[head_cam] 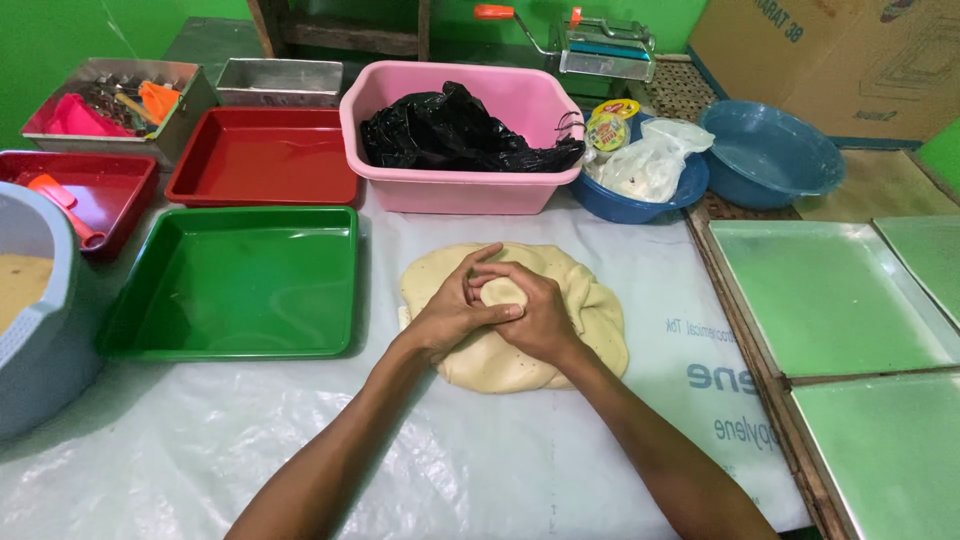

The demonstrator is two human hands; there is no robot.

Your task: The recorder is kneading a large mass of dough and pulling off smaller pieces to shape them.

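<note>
A wide, flattened mass of pale yellow dough (590, 310) lies on a white plastic sheet (470, 470) in the middle of the work surface. On top of it sits a smaller lump of dough (503, 292), cupped between both hands. My left hand (450, 305) wraps the lump from the left, fingers curled over it. My right hand (535, 312) closes on it from the right, and the fingers of the two hands overlap at the top.
A green tray (150, 325) lies left of the dough, with red trays (262, 160) behind it. A pink tub (450, 190) holding a black bag stands at the back, blue bowls (770, 155) beside it. Metal trays (830, 300) lie at the right, a grey bucket (40, 340) at far left.
</note>
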